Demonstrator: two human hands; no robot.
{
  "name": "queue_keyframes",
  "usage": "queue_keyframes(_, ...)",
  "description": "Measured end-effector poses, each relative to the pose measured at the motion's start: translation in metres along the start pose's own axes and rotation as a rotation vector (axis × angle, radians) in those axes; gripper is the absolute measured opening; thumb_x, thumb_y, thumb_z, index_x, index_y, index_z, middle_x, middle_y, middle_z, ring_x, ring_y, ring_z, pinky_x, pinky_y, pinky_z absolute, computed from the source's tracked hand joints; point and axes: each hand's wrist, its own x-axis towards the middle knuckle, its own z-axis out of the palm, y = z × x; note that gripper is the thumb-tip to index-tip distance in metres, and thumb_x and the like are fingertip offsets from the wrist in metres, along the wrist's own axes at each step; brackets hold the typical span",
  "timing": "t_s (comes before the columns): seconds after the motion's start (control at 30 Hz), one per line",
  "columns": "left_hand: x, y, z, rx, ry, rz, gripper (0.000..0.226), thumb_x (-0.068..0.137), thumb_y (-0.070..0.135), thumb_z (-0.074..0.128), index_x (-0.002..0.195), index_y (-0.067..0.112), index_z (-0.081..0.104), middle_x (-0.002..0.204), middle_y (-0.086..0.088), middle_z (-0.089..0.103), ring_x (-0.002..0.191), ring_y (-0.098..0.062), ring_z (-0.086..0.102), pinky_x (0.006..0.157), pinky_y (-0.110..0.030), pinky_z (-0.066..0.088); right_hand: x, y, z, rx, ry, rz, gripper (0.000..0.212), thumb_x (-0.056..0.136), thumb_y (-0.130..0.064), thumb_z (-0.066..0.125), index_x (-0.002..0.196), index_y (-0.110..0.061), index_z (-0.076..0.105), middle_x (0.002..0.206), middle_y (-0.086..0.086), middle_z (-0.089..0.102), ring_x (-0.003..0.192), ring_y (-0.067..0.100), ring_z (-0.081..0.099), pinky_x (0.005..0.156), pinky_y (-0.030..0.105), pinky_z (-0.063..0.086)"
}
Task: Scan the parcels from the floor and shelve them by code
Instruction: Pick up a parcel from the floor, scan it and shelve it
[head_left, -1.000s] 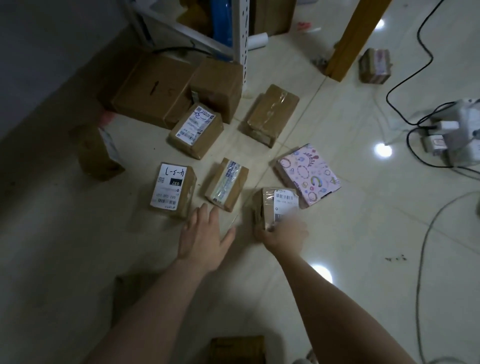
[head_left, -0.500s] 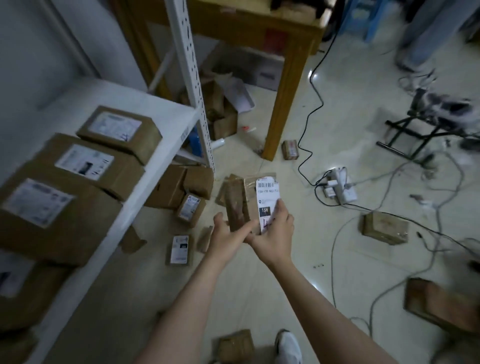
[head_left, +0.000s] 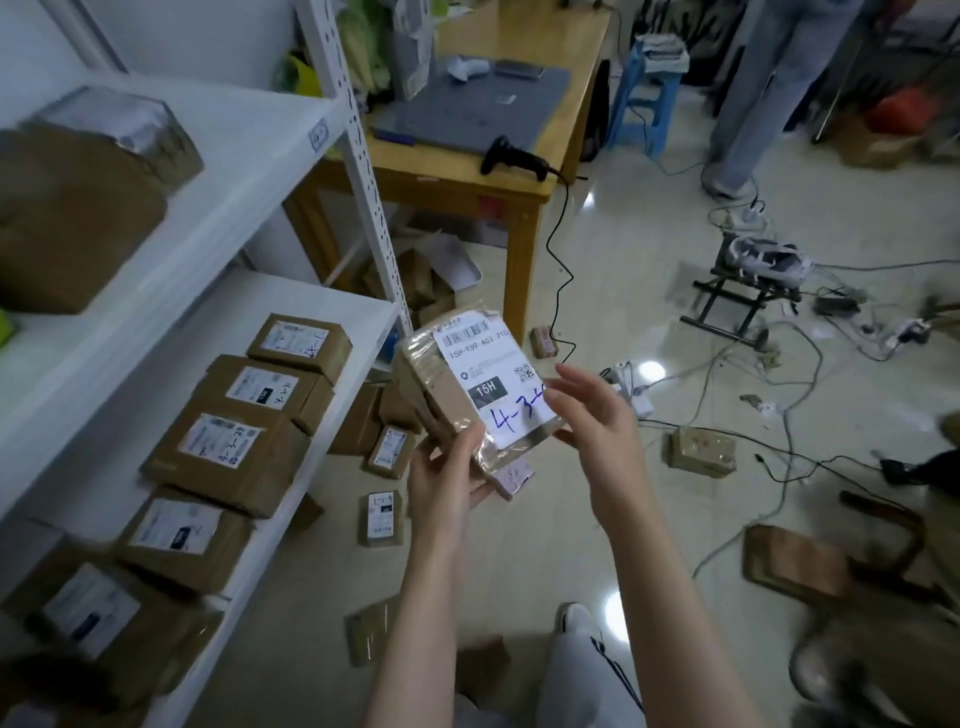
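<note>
I hold a taped brown parcel (head_left: 457, 382) at chest height, above the floor. Its white label shows a barcode, "15H" and a handwritten code starting "4-3". My left hand (head_left: 447, 478) grips the parcel's lower left corner, thumb on the front. With spread, nearly straight fingers, my right hand (head_left: 592, 415) touches the parcel's right edge and covers the end of the code. A black handheld scanner (head_left: 511, 158) lies on the wooden table (head_left: 457, 182) beyond. Other parcels lie on the floor below, one with a white label (head_left: 384, 514).
A white shelf unit (head_left: 218, 332) at left carries several labelled brown parcels on two levels. Cables, a power strip (head_left: 631, 384) and loose boxes (head_left: 701, 449) cover the floor at right. A person's legs (head_left: 753, 104) and a blue stool (head_left: 647, 88) stand at the back.
I picked the parcel off the floor with my right hand, rose and turned its label up. My left hand took hold of it, and the view lifted toward the shelves and table.
</note>
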Motion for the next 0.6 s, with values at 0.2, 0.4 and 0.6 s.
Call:
queue_keyframes(0.2, -0.01, 0.054, 0.022, 0.064, -0.097, 0.156, 0.049, 0.08, 0.049, 0.07, 0.123, 0.026, 0.067, 0.11, 0.001, 0.076, 0.104, -0.023, 0.071, 0.081, -0.033, 0.06, 0.021, -0.038, -0.002, 0.055, -0.066, 0.063, 0.05, 0.072, -0.036, 0.072, 0.119, -0.021, 0.067, 0.108, -0.005, 0.074, 0.098, 0.009, 0.069, 0.086, 0.033, 0.056)
queue_keyframes(0.4, 0.007, 0.081, 0.095, 0.061, -0.079, 0.182, 0.032, 0.091, 0.049, 0.06, 0.118, 0.031, 0.066, 0.111, 0.001, 0.075, 0.106, -0.022, 0.069, 0.076, -0.031, 0.056, 0.084, -0.084, -0.036, 0.05, -0.185, 0.114, 0.052, 0.069, -0.042, 0.074, 0.115, -0.019, 0.07, 0.093, -0.002, 0.073, 0.083, 0.01, 0.067, 0.087, 0.041, 0.058)
queue_keyframes(0.6, 0.025, 0.092, 0.217, 0.081, -0.137, 0.22, 0.033, 0.092, 0.052, 0.058, 0.115, 0.029, 0.067, 0.103, 0.007, 0.076, 0.099, -0.015, 0.071, 0.079, -0.03, 0.055, 0.165, -0.136, -0.109, 0.078, -0.163, 0.094, 0.031, 0.084, -0.027, 0.075, 0.108, -0.008, 0.07, 0.085, 0.006, 0.067, 0.069, 0.014, 0.062, 0.074, 0.031, 0.054)
